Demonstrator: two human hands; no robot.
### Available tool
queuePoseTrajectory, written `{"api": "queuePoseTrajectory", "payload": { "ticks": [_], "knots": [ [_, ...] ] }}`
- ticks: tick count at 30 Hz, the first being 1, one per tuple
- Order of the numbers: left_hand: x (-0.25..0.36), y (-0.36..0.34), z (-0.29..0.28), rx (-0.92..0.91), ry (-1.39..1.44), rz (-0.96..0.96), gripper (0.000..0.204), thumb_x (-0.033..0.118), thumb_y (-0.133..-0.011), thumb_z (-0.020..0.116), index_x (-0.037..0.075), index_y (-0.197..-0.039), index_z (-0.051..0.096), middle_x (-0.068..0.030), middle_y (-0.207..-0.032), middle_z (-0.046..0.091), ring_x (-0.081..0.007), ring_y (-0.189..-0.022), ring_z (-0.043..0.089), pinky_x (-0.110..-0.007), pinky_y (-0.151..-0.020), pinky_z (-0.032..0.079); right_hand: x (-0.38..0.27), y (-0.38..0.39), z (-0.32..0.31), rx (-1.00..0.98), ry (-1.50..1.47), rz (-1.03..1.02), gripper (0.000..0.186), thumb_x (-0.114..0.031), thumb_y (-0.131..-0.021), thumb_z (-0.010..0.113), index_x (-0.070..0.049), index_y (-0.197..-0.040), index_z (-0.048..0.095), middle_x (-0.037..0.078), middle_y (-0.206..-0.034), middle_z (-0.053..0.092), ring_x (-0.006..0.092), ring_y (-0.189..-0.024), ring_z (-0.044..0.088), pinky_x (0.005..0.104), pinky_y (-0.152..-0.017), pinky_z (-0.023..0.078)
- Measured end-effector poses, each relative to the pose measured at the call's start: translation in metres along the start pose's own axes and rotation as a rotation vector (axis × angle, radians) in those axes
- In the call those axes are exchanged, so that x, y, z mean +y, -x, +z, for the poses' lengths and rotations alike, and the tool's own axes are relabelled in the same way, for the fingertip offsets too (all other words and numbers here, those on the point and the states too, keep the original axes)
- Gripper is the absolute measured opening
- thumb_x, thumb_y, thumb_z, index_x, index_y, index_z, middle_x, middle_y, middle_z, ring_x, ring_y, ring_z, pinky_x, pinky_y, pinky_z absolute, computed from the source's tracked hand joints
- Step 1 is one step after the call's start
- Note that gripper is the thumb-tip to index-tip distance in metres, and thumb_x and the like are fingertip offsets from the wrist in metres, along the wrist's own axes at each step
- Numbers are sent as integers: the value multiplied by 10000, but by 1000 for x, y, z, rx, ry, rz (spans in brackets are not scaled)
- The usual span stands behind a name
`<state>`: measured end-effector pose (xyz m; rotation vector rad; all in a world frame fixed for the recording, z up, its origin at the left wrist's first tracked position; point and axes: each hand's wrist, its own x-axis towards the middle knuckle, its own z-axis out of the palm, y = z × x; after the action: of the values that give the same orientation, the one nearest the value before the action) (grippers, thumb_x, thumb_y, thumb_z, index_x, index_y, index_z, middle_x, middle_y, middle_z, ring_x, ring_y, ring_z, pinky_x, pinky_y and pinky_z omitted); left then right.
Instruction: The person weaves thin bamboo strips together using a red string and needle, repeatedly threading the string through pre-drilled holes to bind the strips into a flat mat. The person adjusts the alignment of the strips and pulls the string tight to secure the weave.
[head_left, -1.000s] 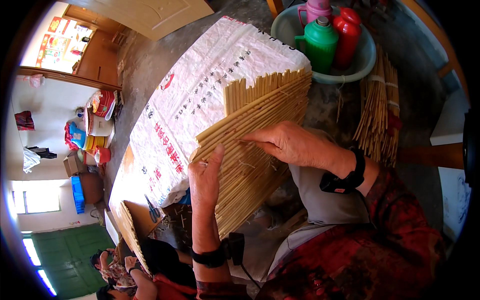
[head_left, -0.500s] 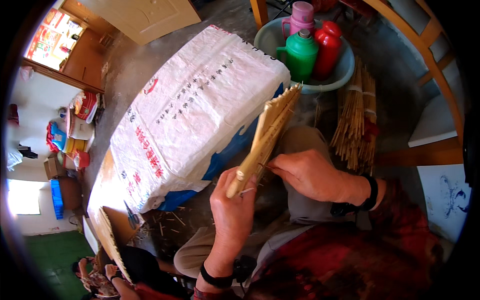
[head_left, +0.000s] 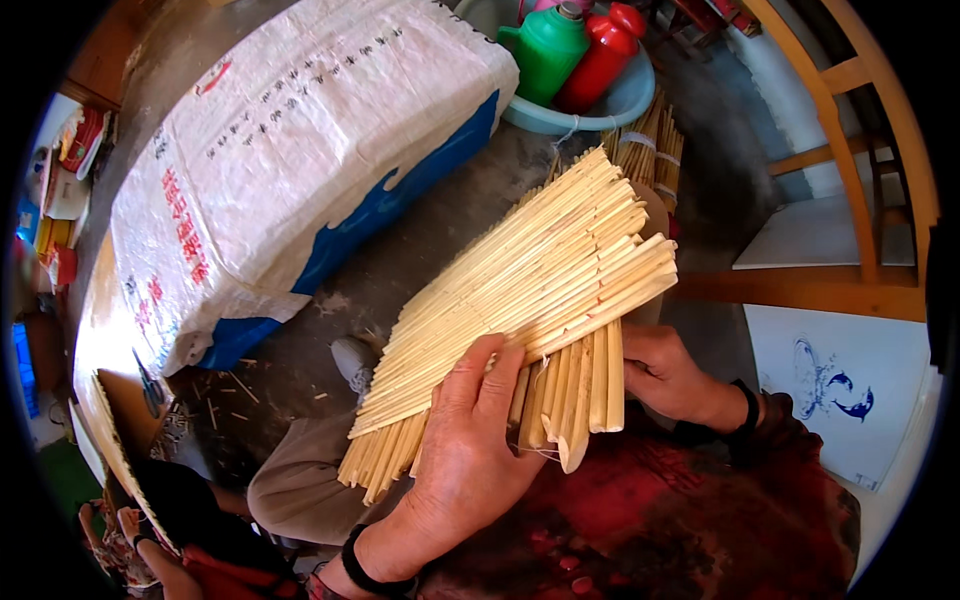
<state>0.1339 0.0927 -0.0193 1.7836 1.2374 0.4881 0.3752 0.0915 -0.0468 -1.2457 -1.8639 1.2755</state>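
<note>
Gripping a stalk mat (head_left: 500, 270) with the left hand (head_left: 470, 440), pressing the fingers close together over its front and clamping its overlapping layers. Holding it tilted in front of a dark red patterned shirt (head_left: 640, 500), well right of a white-and-blue sack (head_left: 290, 160). Resting the right hand (head_left: 670, 375) against the mat's right edge, hiding the fingertips and leaving pinching or mere touching impossible to tell. Showing beyond the mat a pale blue basin (head_left: 545, 117), containing a green flask (head_left: 545, 58) just beside a red flask (head_left: 600, 60). Showing tied stalk bundles (head_left: 645, 150) beside the basin. Showing at far left a red bucket (head_left: 62, 265), too small for telling its contents.
</note>
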Motion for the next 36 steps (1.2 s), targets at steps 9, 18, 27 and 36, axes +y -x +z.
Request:
{"api": "queuePoseTrajectory", "payload": {
  "ticks": [9, 18, 27, 36],
  "knots": [
    [-8, 3, 10, 23, -200, 146, 776, -21, -565, 691, -91, -1300, 452, -248, -1261, 483, -446, -1107, 505, -473, -964, 425, -4, 16, 4, -2, 64, 143, 116, 5, -878, 609, -9, -988, 645, 133, -793, 623, 316, -726, 628, 351, -621, 490],
    [-14, 0, 15, 65, -231, 231, 651, -46, -617, 651, -119, -1248, 506, -276, -1210, 512, -455, -1082, 521, -490, -950, 435, -7, 18, -2, -26, 169, 103, 103, 4, -858, 618, 0, -960, 627, 142, -782, 618, 326, -713, 637, 367, -591, 496],
    [-9, -9, 10, 22, -215, 210, 485, 16, -745, 570, -145, -1201, 527, -277, -1170, 541, -411, -1043, 549, -493, -912, 444, -4, 18, 5, -5, 212, 63, 270, -30, -849, 652, -6, -1115, 614, 157, -834, 636, 348, -726, 645, 374, -622, 524],
    [-8, -11, 10, 30, -250, 218, 447, 11, -758, 578, -142, -1177, 547, -276, -1170, 542, -405, -1046, 552, -480, -889, 461, -2, 12, 4, -22, 205, 38, 392, -14, -842, 643, 3, -1228, 579, 181, -872, 643, 363, -761, 649, 375, -645, 530]
  ]
}}
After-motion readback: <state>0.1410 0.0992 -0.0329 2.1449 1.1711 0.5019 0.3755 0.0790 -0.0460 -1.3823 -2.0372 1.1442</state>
